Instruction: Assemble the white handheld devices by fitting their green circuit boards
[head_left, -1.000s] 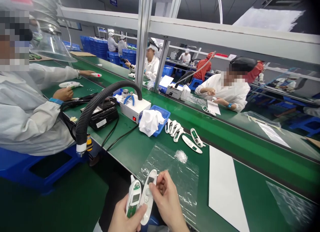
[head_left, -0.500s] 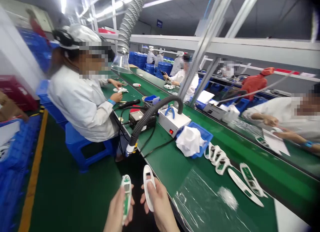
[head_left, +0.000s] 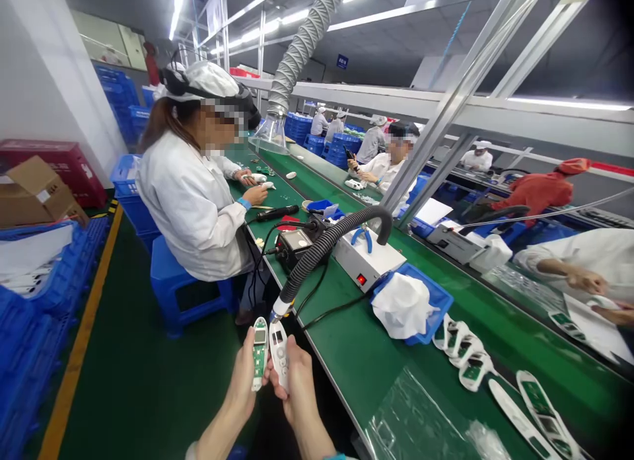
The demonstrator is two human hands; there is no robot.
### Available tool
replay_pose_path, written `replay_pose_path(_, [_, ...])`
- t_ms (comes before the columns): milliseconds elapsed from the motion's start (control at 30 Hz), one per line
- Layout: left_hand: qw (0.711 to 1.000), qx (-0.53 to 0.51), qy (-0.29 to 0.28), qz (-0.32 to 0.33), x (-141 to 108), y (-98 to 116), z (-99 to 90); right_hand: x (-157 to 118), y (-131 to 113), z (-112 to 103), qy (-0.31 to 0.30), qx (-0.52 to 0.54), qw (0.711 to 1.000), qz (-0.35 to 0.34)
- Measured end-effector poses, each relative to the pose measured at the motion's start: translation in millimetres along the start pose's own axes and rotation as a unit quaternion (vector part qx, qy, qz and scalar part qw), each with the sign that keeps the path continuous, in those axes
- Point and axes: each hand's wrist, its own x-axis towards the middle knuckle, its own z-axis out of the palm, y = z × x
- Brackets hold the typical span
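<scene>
My left hand (head_left: 242, 374) is closed on a long white casing half with a green circuit board (head_left: 259, 357), its small grey screen at the top end. In my right hand (head_left: 296, 381) is a white casing cover (head_left: 279, 354) with a dark window and round buttons. Both pieces stand upright side by side, almost touching, just below the nozzle (head_left: 278, 309) of a black ribbed hose. More casing halves with circuit boards (head_left: 473, 367) lie in an overlapping row on the green bench at right, beside a loose white cover (head_left: 518, 414).
A white box with a red switch (head_left: 364, 268) carries the black hose (head_left: 341, 235). Behind it are a blue tray (head_left: 436, 301) with white cloth and a black soldering station (head_left: 297, 242). A co-worker (head_left: 193, 182) sits on a blue stool at left. Clear plastic film (head_left: 416, 414) covers the near bench.
Both hands have brought their pieces closer together, up under the hose nozzle. My right thumb has moved off the cover's front, showing its buttons. The view has swung left.
</scene>
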Motion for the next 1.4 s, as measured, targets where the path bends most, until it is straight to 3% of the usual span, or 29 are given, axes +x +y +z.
replay_pose_path(233, [0.998, -0.016, 0.056, 0.029, 6, 10, -25.1, 6, 6, 30, -0.028, -0.001, 1.000, 0.014])
replay_pose_path(333, [0.998, -0.013, 0.051, 0.038, 4, 15, -24.0, 6, 6, 31, -0.031, 0.005, 0.999, 0.013])
replay_pose_path(500, [0.999, 0.028, -0.003, 0.022, 2, 11, -5.8, -7, 0, 7, -0.013, 0.020, 1.000, -0.003])
replay_pose_path(633, [0.999, 0.039, -0.018, -0.005, -5, -6, -1.5, -37, -4, -19, -0.032, 0.102, 0.994, -0.008])
replay_pose_path(900, [0.998, 0.025, -0.036, -0.053, -59, -33, -13.7, -106, -10, -49, -0.045, 0.222, 0.973, 0.046])
replay_pose_path(1167, [0.996, 0.027, -0.074, -0.048, -93, -26, -0.7, -117, -12, -72, -0.108, 0.255, 0.960, 0.052])
replay_pose_path(1300, [0.995, 0.033, -0.079, -0.041, -102, -22, 5.9, -121, -14, -78, -0.100, 0.223, 0.970, 0.007])
replay_pose_path(1400, [0.995, 0.042, -0.080, -0.034, -108, -19, 15.7, -126, -12, -82, -0.075, 0.139, 0.986, -0.050])
